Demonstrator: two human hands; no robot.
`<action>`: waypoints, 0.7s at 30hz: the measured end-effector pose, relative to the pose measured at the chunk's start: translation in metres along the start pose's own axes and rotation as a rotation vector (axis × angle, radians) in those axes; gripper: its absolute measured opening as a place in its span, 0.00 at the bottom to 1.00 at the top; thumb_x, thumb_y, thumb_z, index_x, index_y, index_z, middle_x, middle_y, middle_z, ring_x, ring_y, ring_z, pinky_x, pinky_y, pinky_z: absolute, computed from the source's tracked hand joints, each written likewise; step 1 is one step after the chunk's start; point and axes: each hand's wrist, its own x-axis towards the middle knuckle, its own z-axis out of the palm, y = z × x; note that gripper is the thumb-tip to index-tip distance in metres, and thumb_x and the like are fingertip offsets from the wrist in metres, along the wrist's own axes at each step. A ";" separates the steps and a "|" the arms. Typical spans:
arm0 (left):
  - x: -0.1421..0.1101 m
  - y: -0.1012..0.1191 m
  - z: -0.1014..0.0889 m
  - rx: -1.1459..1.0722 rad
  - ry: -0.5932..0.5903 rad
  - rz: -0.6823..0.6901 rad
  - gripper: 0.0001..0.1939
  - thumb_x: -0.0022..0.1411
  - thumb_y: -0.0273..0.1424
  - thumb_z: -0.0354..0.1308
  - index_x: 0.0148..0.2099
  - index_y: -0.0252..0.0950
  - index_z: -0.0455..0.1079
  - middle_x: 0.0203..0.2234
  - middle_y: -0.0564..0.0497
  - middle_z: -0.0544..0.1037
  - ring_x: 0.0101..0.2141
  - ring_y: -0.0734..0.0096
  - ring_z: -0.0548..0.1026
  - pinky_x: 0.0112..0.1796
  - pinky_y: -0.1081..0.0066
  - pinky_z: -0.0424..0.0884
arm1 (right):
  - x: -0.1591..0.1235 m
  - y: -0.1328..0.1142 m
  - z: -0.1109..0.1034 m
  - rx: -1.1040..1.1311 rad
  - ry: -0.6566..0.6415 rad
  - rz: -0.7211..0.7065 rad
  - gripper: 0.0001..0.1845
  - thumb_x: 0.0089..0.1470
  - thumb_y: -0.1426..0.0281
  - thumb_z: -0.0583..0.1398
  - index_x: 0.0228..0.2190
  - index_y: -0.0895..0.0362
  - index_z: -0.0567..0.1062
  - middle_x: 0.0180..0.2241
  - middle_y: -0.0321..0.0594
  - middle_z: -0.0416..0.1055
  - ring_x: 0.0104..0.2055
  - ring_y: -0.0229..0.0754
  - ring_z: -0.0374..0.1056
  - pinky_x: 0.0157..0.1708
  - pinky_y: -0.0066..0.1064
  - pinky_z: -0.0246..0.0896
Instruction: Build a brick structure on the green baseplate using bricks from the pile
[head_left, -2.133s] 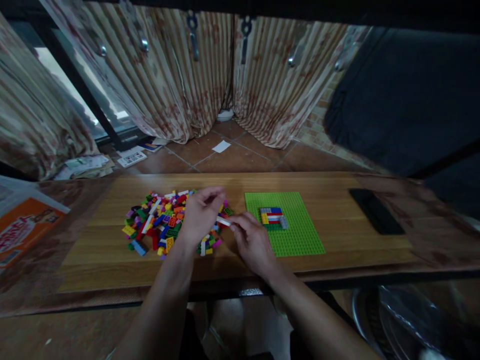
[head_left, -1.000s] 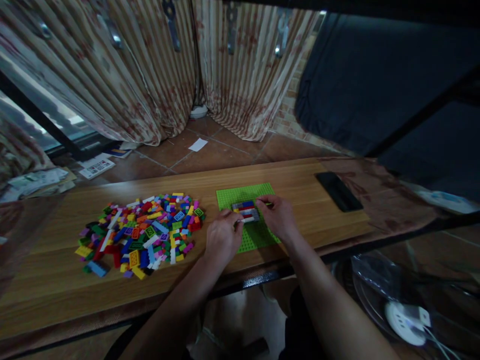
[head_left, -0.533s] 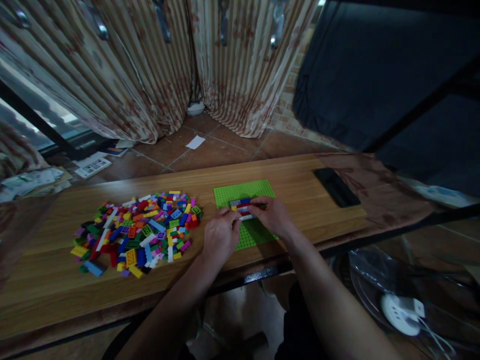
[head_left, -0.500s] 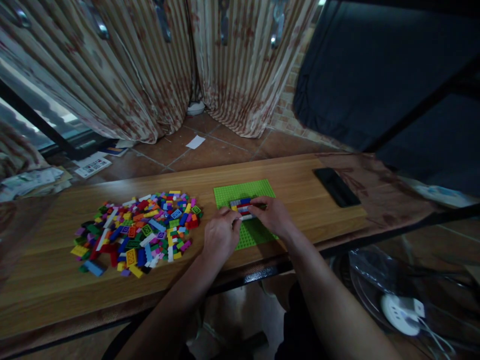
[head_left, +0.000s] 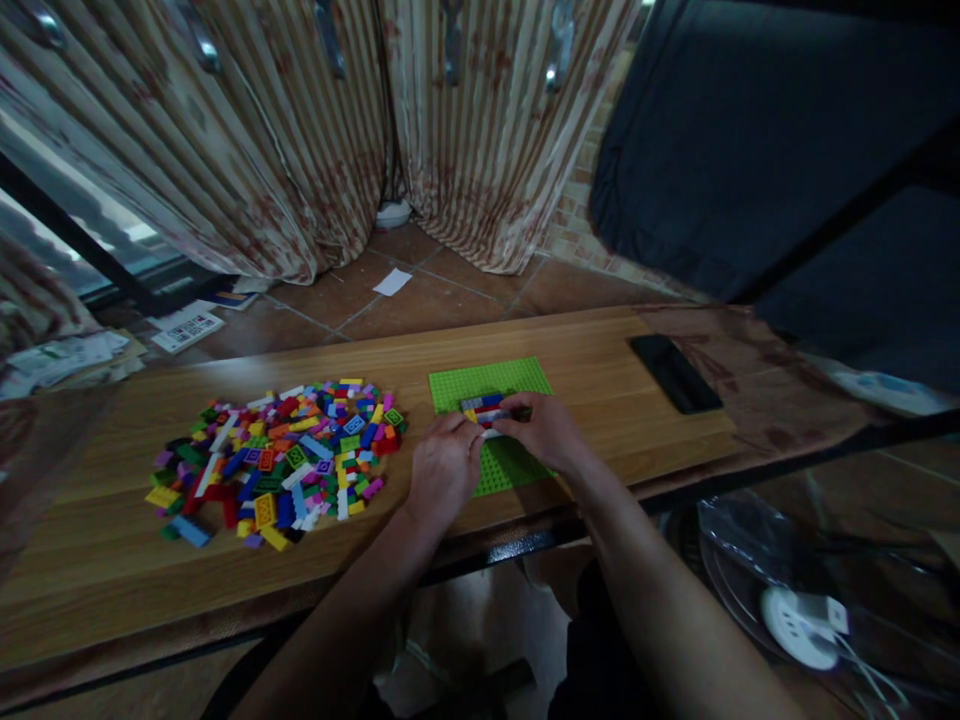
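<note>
A green studded baseplate (head_left: 491,380) lies on the wooden table. Toy bricks (head_left: 484,404) in grey, blue, yellow, red and white stand joined in a small block on its middle. My left hand (head_left: 444,465) is closed at the near left of the block, fingertips at a white brick (head_left: 491,434) along the front. From the right, my right hand (head_left: 541,428) is closed with thumb and fingers pinching the same white brick's right part. The fingers hide much of the block's near and right sides.
A heap of mixed loose bricks (head_left: 281,460) spreads over the table (head_left: 82,560) to the left. A black phone (head_left: 675,373) lies at the right, by a brown cloth (head_left: 780,390). Below the right edge is a white power strip (head_left: 799,628). Curtains hang behind.
Both hands stay at the block, with only slight finger shifts; the right fingertips have moved slightly nearer the left ones. The view has shifted a little.
</note>
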 end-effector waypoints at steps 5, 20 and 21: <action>-0.002 -0.001 0.005 0.010 0.012 0.014 0.12 0.67 0.30 0.48 0.35 0.36 0.72 0.34 0.49 0.74 0.37 0.70 0.72 0.41 0.69 0.68 | 0.001 0.001 -0.001 0.011 -0.043 -0.018 0.10 0.43 0.68 0.68 0.32 0.55 0.79 0.30 0.38 0.77 0.32 0.41 0.70 0.34 0.33 0.62; 0.001 -0.003 0.000 -0.048 -0.032 -0.025 0.09 0.65 0.29 0.51 0.36 0.38 0.73 0.35 0.50 0.75 0.35 0.71 0.73 0.37 0.72 0.68 | 0.004 0.006 0.000 0.065 -0.061 -0.014 0.11 0.42 0.67 0.68 0.31 0.57 0.78 0.26 0.36 0.75 0.27 0.38 0.68 0.30 0.30 0.60; 0.001 -0.003 -0.001 -0.035 -0.032 -0.028 0.08 0.64 0.28 0.51 0.38 0.38 0.72 0.36 0.50 0.75 0.36 0.70 0.73 0.37 0.71 0.69 | 0.005 0.009 0.000 0.074 -0.067 -0.024 0.11 0.42 0.67 0.68 0.31 0.57 0.79 0.26 0.36 0.75 0.27 0.38 0.68 0.30 0.30 0.60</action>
